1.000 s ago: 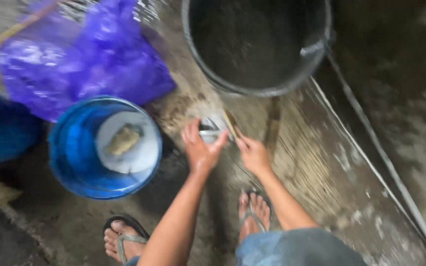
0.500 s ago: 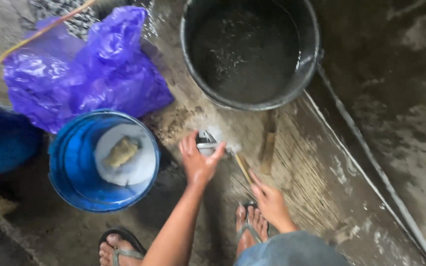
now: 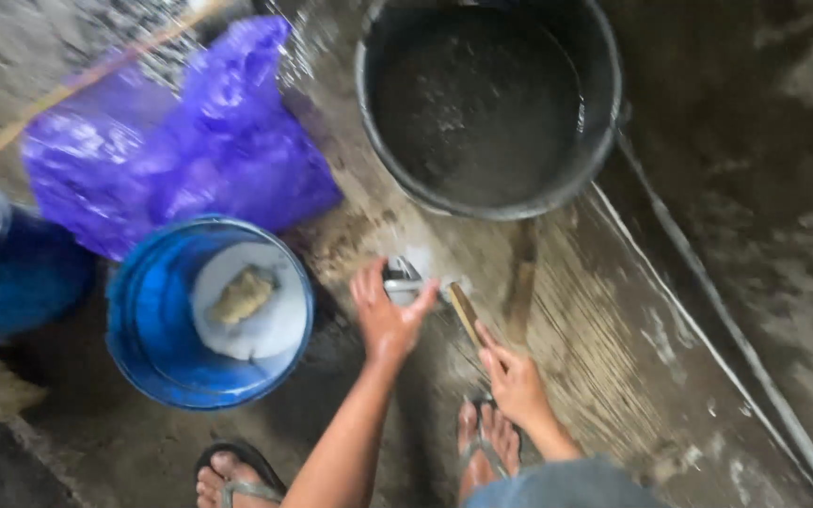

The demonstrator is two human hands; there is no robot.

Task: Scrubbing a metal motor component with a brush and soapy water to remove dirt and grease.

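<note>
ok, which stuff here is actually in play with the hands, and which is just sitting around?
In play:
- left hand on a small metal object on the wet floor
- right hand gripping a wooden-handled tool

Lying about:
- black tub
- blue bucket holding a white dish with a brownish lump
- purple plastic bag
- stick on the floor

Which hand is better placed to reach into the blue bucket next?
Left, probably. The left hand rests on a small metal object right beside the round blue plastic bucket. The right hand grips a wooden-handled tool farther from the bucket.
</note>
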